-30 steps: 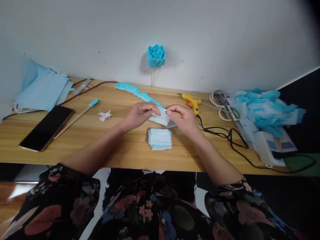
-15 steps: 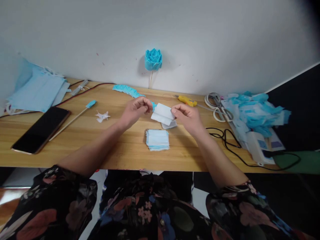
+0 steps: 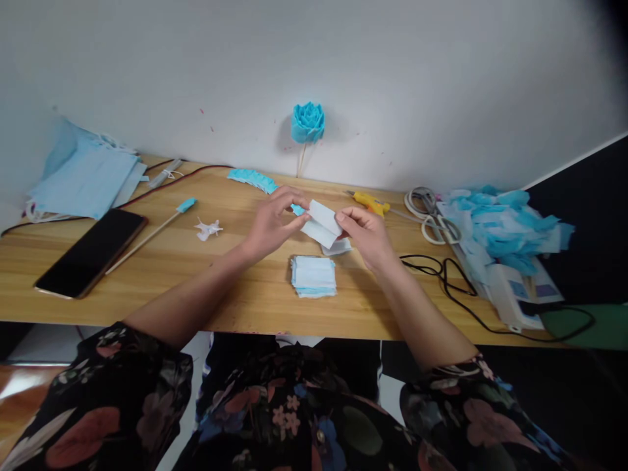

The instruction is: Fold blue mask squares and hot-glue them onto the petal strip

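Above the wooden table (image 3: 161, 268), my left hand (image 3: 273, 219) and my right hand (image 3: 367, 235) both pinch a small folded white and pale blue piece of mask fabric (image 3: 321, 224). My left fingers touch its left edge, my right fingers grip its right end. A second white piece (image 3: 339, 246) lies just under it on the table. Directly below my hands sits a neat stack of cut pale blue squares (image 3: 314, 275). A curved row of blue petals (image 3: 252, 178) lies behind my left hand.
A blue fabric rose on a stick (image 3: 307, 122) leans on the wall. A phone (image 3: 91, 251), a stick with a blue tip (image 3: 150, 233), face masks (image 3: 86, 180) at left. Yellow glue gun (image 3: 371, 201), scissors (image 3: 430, 209), blue scraps (image 3: 498, 226) and black cable (image 3: 461, 294) at right.
My left hand, which had drawn away from the piece half a second ago, has come back to its left edge. My right hand has kept its hold throughout.
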`<state>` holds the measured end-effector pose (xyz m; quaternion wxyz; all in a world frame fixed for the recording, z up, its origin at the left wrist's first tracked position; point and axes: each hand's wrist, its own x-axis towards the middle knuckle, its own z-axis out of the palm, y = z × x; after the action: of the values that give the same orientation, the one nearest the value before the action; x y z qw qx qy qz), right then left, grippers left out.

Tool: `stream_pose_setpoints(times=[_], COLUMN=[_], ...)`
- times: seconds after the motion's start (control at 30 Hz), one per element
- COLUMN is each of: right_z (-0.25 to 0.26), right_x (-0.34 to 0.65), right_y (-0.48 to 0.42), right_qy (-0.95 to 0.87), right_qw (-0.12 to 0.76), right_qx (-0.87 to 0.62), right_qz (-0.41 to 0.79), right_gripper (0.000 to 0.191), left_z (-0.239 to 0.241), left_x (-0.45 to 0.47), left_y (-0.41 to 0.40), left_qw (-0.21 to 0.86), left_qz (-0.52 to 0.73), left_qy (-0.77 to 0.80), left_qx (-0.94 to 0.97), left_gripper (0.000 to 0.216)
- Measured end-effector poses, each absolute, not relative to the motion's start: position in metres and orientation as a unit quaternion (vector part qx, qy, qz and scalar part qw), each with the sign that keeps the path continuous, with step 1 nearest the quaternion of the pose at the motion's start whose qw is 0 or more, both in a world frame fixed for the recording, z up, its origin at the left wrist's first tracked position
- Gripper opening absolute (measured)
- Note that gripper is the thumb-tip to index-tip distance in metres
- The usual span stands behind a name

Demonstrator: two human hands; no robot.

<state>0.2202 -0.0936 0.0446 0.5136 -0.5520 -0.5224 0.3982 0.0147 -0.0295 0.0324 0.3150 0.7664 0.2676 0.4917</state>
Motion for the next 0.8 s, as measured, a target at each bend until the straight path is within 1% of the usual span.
stream_pose_setpoints(times=[0.17,0.3,0.37,0.43,0.5,0.6,0.73,0.8], right_z=[0.044,0.043,0.041,0.038,0.034,0.031,0.032,0.033], right_x=[0.217,0.220,0.223,0.225,0.226,0.223,0.216,0.213], right_y=[-0.089,-0.082,-0.078,-0.077,-0.078,-0.084,-0.092,-0.094], right_qy=[-0.504,-0.498,-0.500,-0.514,-0.542,-0.583,-0.621,-0.637], right_qw=[0.531,0.555,0.566,0.567,0.556,0.524,0.494,0.482], right_qx=[-0.557,-0.552,-0.547,-0.543,-0.545,-0.554,-0.550,-0.550], right_qz=[0.393,0.373,0.361,0.345,0.317,0.281,0.259,0.243], right_gripper=[0.027,0.026,0.027,0.027,0.026,0.025,0.023,0.022], left_z=[0.032,0.035,0.036,0.037,0.037,0.034,0.031,0.030], left_x=[0.015,0.014,0.012,0.009,0.007,0.007,0.011,0.014], left_y=[-0.028,-0.029,-0.029,-0.027,-0.024,-0.021,-0.024,-0.028], left_qw=[0.341,0.401,0.438,0.448,0.436,0.432,0.478,0.503], left_qz=[0.487,0.448,0.404,0.396,0.441,0.493,0.432,0.387], left_qy=[0.281,0.264,0.253,0.268,0.307,0.337,0.317,0.321], left_qx=[0.753,0.754,0.762,0.756,0.722,0.676,0.696,0.703], left_gripper=[0.015,0.020,0.026,0.035,0.037,0.030,0.043,0.043])
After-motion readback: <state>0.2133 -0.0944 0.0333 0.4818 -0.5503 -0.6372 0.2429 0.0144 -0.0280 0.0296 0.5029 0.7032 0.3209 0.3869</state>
